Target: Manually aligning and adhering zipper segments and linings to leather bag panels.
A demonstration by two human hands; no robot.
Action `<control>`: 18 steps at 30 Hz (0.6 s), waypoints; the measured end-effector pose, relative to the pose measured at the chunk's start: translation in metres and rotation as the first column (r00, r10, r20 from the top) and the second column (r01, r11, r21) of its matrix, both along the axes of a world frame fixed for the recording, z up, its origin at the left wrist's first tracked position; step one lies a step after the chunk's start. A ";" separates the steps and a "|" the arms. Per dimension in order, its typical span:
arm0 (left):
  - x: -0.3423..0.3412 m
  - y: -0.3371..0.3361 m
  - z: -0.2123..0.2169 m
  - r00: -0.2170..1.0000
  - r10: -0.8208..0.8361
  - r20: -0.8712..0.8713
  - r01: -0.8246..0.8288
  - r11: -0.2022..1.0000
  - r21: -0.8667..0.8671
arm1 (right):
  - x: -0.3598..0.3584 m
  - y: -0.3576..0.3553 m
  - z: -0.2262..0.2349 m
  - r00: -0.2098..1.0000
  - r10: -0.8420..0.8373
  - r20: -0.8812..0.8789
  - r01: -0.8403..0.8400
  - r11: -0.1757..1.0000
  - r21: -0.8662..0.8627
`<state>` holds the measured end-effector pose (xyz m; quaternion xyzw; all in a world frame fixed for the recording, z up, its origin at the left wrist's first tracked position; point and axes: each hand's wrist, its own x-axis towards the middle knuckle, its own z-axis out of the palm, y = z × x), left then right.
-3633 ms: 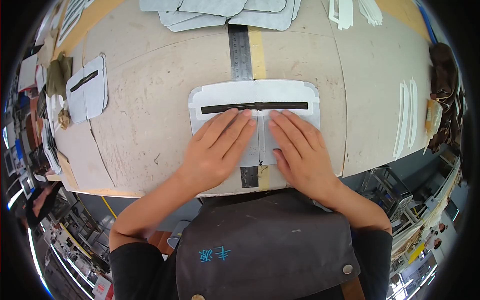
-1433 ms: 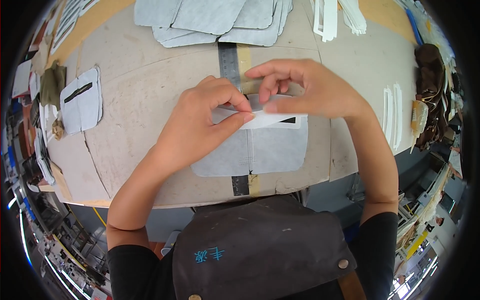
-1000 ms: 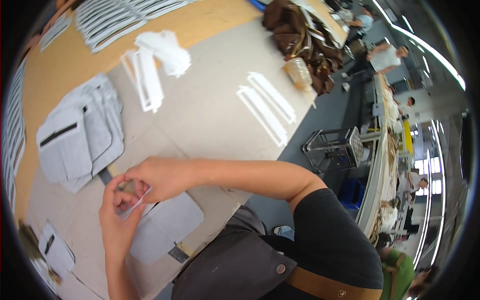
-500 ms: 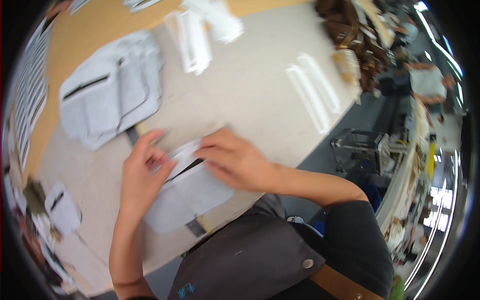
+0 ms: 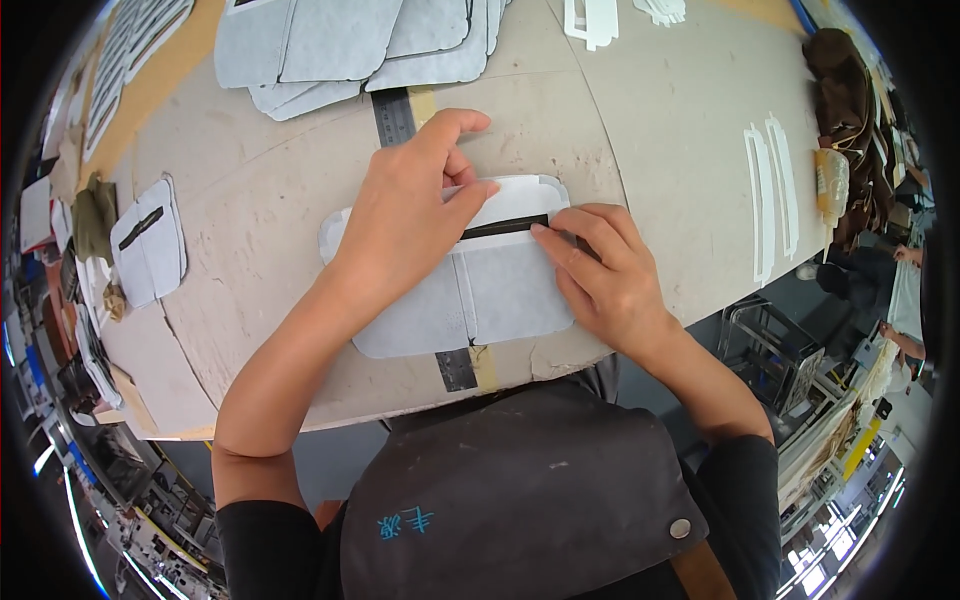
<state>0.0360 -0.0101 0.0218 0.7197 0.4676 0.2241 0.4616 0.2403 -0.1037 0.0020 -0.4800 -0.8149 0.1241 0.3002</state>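
A light grey fabric panel with rounded corners lies flat on the table before me. A long black slot crosses its upper part, and a white strip borders the far side of the slot. My left hand is over the panel's left part, thumb and index finger spread, holding nothing. It hides the slot's left end. At the slot's right end, my right hand pinches the panel between thumb and fingertips. Under the panel runs a dark ruler, showing beyond both the far and near edges.
Similar grey panels are piled at the far left. Another small panel lies at the left. White slotted strips lie at the right, near a yellowish bottle and brown material. A metal cart stands beyond the table's right edge.
My view has swung round, so the panel sits straighter and the pile appears farther off. My right fingers have come to the slot's right end; my left hand's thumb and index finger are spread over the panel.
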 end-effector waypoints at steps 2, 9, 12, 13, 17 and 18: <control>0.001 -0.001 -0.004 1.000 0.008 0.002 -0.008 0.999 0.034 | 0.000 -0.001 -0.001 1.000 -0.003 0.007 0.003 1.000 0.003; 0.008 -0.002 -0.007 0.999 0.041 -0.019 -0.037 0.987 0.156 | 0.000 -0.003 -0.001 1.000 -0.020 0.008 0.020 1.000 0.009; 0.008 -0.004 -0.010 0.997 0.074 -0.008 -0.072 0.987 0.142 | 0.000 -0.002 0.000 1.000 -0.021 0.007 0.021 1.000 0.005; 0.009 -0.004 -0.011 0.995 0.097 -0.003 -0.096 0.989 0.116 | 0.000 -0.002 -0.001 1.000 -0.023 0.002 0.023 1.000 0.003; 0.009 -0.005 -0.011 0.994 0.106 -0.016 -0.104 0.989 0.102 | -0.001 -0.002 -0.002 1.000 -0.028 -0.013 0.028 0.999 -0.019; 0.009 -0.005 -0.012 0.994 0.108 -0.018 -0.106 0.989 0.104 | -0.001 -0.002 -0.002 1.000 -0.026 -0.013 0.026 0.999 -0.026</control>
